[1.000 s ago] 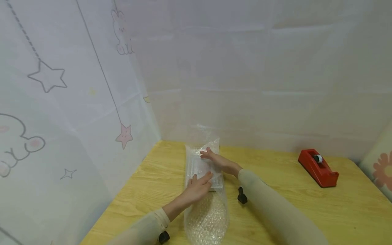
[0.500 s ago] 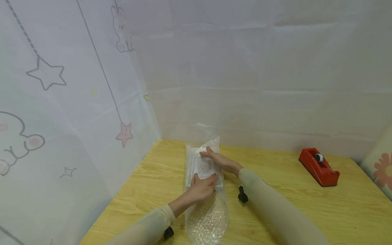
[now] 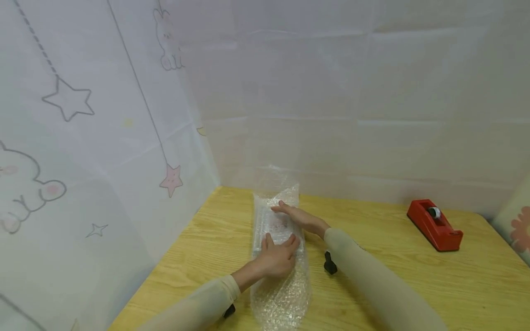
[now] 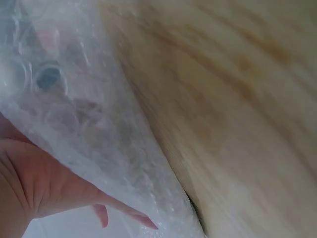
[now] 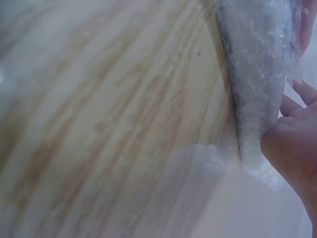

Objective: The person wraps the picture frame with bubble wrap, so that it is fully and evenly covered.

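A flat rectangular item (image 3: 277, 225), pale with a faint reddish patch, lies under clear bubble wrap; the layers over it blur what it is. The bubble wrap (image 3: 283, 303) runs toward me as a loose tail, and its far end (image 3: 271, 177) rises against the backdrop. My left hand (image 3: 278, 258) rests on the wrap at the item's near end, thumb and fingers spread. My right hand (image 3: 304, 218) lies along the item's right side, fingers extended over its top. In the left wrist view, the left fingers (image 4: 124, 208) stretch along the wrap's edge. In the right wrist view, the right hand (image 5: 294, 136) touches the wrapped side.
A red tape dispenser (image 3: 434, 225) with a small roll stands on the wood-grain table (image 3: 372, 220) at the right. Dark wrist-camera parts (image 3: 330, 263) show beside the sleeves. A printed cloth backdrop (image 3: 290, 92) borders the table's back and left.
My left hand has slid slightly right and toward me along the wrap, its fingers lifting and spreading more. My right hand has stayed nearly still. The head view has shifted slightly.
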Action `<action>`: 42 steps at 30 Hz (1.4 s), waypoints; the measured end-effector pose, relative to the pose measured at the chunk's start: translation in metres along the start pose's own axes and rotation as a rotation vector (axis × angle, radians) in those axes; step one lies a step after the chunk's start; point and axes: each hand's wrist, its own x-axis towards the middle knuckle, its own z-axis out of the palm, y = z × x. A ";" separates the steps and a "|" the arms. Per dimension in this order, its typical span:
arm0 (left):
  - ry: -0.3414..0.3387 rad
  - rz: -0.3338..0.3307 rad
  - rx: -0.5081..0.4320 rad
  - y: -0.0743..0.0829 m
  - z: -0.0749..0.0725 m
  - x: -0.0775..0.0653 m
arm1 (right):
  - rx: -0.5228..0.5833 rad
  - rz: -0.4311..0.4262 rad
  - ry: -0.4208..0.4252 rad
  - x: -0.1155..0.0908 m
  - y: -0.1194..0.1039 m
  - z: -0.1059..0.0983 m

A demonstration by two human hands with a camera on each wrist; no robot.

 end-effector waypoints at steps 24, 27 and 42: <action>-0.175 0.116 0.078 -0.009 -0.011 -0.012 | -0.817 -0.121 -0.040 0.014 0.001 0.025; -0.183 0.137 0.078 -0.011 -0.010 -0.013 | -0.812 -0.132 -0.056 0.013 -0.002 0.026; -0.123 0.236 0.026 -0.032 -0.016 -0.036 | -0.952 -0.136 -0.113 0.008 -0.002 0.024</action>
